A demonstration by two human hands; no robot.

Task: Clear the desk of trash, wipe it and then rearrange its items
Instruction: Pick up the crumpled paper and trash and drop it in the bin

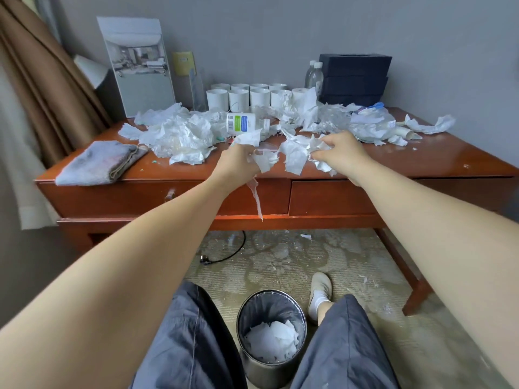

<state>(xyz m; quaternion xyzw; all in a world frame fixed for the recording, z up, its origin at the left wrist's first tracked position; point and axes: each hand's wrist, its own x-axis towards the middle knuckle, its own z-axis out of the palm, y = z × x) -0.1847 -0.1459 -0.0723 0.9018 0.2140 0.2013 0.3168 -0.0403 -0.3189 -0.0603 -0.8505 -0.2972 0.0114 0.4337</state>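
The left hand is gripping a wad of torn white paper over the front edge of the desk, with one thin strip hanging down past the drawer fronts. The right hand is pinching a second crumpled piece just beside it. Crumpled tissue litter is covering the middle and rear of the glossy red-brown wooden top; the front right corner is showing bare wood. A folded grey cloth is lying at the front left corner, reaching the edge. A plastic bottle is lying on its side in the litter; its label is showing a barcode and green and blue panels, with print too small to read. White cylindrical mugs are standing in two rows at the rear. A round metal bin, holding white paper, is standing on the carpet between the person's knees.
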